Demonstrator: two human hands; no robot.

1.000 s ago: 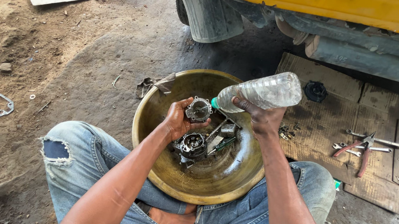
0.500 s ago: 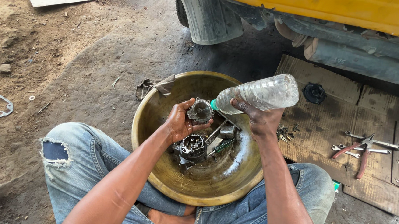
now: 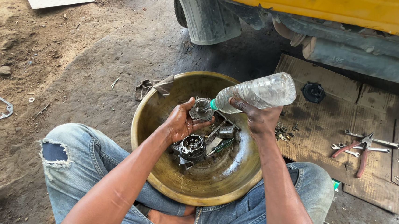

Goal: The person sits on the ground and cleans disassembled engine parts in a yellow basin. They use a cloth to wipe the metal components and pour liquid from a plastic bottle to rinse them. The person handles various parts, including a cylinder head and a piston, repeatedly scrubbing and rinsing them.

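Centre of the frame, over the brass-coloured basin [image 3: 157,179], the left hand [image 3: 180,122] cups a small round metal part [image 3: 201,109], fingers curled under and around its lower edge, palm turned up toward the right. Just right of it, the right hand [image 3: 259,121] wraps the neck end of a clear plastic bottle [image 3: 257,92], fingers closed snugly round it. The bottle's long axis runs from upper right down to centre left, base high, green-capped mouth low, and that mouth sits right at the part's right edge, touching or a hair off, I can't tell which. So the part lies down and left of the bottle's mouth, directly on the bottle's axis. Below the left hand, a larger round housing [image 3: 192,148] and loose tools lie in the basin bottom. At the right of the frame, pliers [image 3: 358,153] and spanners rest on cardboard [image 3: 331,95], well apart from both hands
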